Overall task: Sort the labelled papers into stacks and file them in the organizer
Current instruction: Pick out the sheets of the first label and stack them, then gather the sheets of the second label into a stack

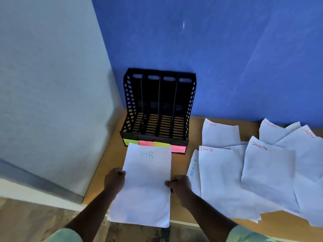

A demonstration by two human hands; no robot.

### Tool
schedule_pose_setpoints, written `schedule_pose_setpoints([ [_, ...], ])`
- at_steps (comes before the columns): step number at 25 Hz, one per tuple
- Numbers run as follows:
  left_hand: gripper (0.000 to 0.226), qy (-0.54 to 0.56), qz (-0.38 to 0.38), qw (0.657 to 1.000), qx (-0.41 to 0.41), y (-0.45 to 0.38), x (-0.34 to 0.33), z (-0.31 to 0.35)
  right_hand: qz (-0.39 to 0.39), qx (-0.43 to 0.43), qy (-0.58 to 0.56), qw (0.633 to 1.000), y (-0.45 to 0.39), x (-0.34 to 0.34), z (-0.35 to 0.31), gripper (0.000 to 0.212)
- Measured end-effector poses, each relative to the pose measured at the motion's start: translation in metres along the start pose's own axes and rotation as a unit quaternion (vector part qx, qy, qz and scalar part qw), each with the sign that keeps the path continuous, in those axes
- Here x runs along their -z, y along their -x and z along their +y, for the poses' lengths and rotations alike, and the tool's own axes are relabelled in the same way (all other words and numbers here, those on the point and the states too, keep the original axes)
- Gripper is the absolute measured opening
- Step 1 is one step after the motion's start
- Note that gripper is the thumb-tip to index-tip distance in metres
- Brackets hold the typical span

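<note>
Both hands, left [114,179] and right [180,186], are pinching the side edges of the HR stack [145,186], held at the table's front-left corner just in front of the organizer [157,109]. Looks like the filing step: next it needs tipping upright into the HR slot, though the sticky labels [177,148] are too blurry to read. Sheets look squared-up, white, a bit creased.

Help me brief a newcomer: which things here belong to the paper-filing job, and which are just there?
Job:
HR sheet, in left hand and right hand
black organizer with coloured labels
SPORTS, FINANCE, ADMIN papers

Just there:
wooden table
blue wall
</note>
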State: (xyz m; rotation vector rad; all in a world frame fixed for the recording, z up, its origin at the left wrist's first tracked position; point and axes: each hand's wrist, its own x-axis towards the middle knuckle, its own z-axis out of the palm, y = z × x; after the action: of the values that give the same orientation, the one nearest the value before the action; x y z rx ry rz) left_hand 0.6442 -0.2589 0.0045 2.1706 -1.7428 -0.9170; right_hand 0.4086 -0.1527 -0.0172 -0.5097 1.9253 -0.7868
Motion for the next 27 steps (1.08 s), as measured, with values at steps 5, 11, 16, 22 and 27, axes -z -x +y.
schedule_pose_setpoints([
  [5, 0.033, -0.084, 0.002, 0.996, 0.019, -0.046, 0.03, -0.03, -0.004, -0.021, 0.046, 0.999, -0.009, -0.058, -0.024, 0.02],
  [11, 0.029, -0.147, 0.03, 0.989, -0.001, -0.08, 0.041, -0.045, 0.016, -0.013, 0.071, 0.997, -0.018, -0.108, -0.03, 0.036],
  [16, 0.021, -0.112, 0.067, 0.991, 0.009, -0.09, 0.034, -0.056, 0.019, -0.024, 0.088, 0.996, -0.022, -0.13, -0.037, 0.038],
  [22, 0.067, -0.095, 0.065, 0.992, 0.05, -0.066, 0.012, -0.052, 0.026, -0.003, 0.122, 0.992, -0.013, -0.129, -0.048, 0.031],
  [27, 0.069, -0.144, 0.127, 0.98, -0.044, -0.04, -0.005, -0.047, 0.049, 0.037, 0.109, 0.992, -0.001, -0.103, -0.043, 0.023],
])
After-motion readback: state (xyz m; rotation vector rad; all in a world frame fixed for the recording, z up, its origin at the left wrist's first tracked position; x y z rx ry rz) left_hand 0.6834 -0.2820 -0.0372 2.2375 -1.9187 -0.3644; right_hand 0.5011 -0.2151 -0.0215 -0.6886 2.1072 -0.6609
